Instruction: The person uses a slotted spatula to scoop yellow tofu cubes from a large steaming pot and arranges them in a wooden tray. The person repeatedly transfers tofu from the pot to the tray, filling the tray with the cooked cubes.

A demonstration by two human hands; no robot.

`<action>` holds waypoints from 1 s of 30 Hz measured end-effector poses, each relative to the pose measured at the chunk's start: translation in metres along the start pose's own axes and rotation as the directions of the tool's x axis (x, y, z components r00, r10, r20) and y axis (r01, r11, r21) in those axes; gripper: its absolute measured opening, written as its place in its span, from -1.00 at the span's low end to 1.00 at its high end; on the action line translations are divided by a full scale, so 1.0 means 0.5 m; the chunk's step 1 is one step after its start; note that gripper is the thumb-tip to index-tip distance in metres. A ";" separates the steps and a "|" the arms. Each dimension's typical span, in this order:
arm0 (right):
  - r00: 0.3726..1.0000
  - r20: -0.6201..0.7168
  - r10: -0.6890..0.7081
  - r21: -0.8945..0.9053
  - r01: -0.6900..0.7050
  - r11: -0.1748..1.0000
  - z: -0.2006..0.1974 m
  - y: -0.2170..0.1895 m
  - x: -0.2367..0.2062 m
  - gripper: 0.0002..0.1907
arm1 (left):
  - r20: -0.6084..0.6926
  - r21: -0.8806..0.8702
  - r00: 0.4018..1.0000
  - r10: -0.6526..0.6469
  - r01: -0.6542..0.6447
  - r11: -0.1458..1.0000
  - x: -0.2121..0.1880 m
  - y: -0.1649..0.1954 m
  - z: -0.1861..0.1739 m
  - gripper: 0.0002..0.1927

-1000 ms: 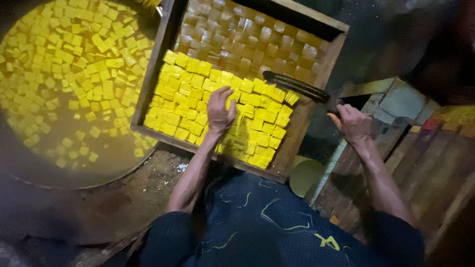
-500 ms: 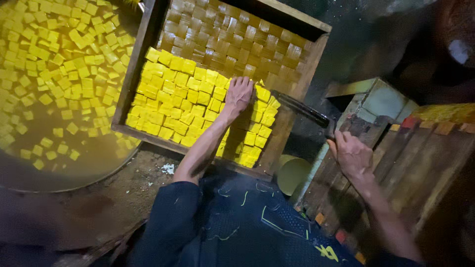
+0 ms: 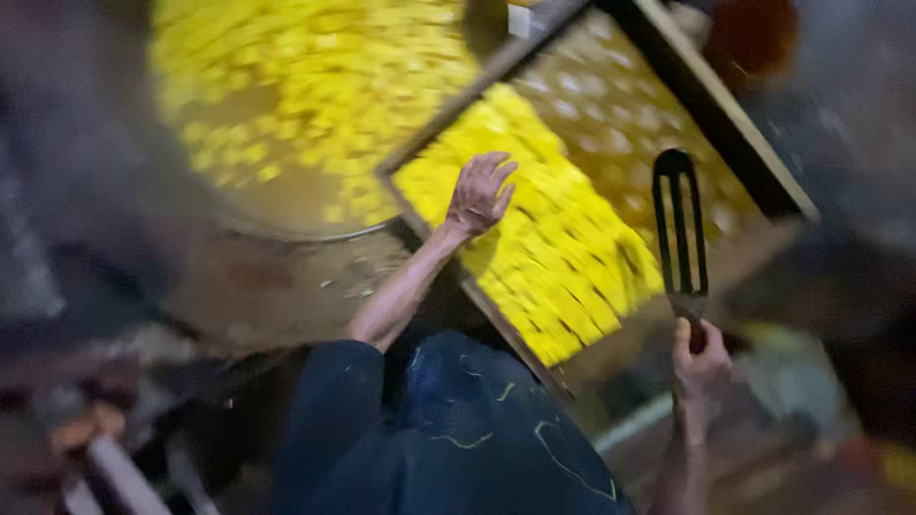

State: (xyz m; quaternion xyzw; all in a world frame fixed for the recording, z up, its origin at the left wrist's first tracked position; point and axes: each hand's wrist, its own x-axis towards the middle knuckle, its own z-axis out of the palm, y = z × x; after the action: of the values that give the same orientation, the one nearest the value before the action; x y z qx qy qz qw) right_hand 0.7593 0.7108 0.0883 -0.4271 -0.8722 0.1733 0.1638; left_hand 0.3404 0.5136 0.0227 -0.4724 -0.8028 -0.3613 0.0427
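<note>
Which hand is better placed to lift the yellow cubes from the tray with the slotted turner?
Probably the right hand: it grips the slotted turner beside the yellow cubes. The left hand hovers over them, empty.

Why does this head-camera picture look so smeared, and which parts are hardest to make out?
In the head view, motion blur streaks the yellow cubes in the wooden tray and the round pan. The corners fall into dim, murky shadow. The left hand over the cubes and the right hand gripping the slotted spatula stay readable, though soft.

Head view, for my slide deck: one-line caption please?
Left hand over yellow cubes in a wooden tray; right hand grips a slotted spatula.
</note>
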 end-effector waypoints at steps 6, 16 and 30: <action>0.956 0.253 -0.148 0.713 -0.081 0.696 0.328 -0.465 0.140 -0.76 | -0.255 0.242 0.892 -0.374 0.433 0.868 -0.153 -0.310 -0.255 -0.68; 0.592 0.778 -0.211 0.585 -0.559 0.588 0.814 -1.143 0.113 -0.54 | -0.274 0.160 0.685 -0.675 0.725 0.670 -0.319 -0.468 -0.300 -0.62; 0.613 0.719 -0.328 -0.007 0.478 0.878 1.143 -1.296 0.307 -0.49 | 0.155 -0.047 0.595 -0.788 0.802 0.596 -0.346 -0.543 -0.303 -0.74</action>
State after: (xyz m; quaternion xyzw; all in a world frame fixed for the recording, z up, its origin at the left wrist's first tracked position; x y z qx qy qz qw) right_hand -0.0239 0.3684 -0.1104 -0.1351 -0.9539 0.1925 -0.1866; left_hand 0.1799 0.2143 -0.0832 -0.0868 -0.9086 -0.3580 -0.1967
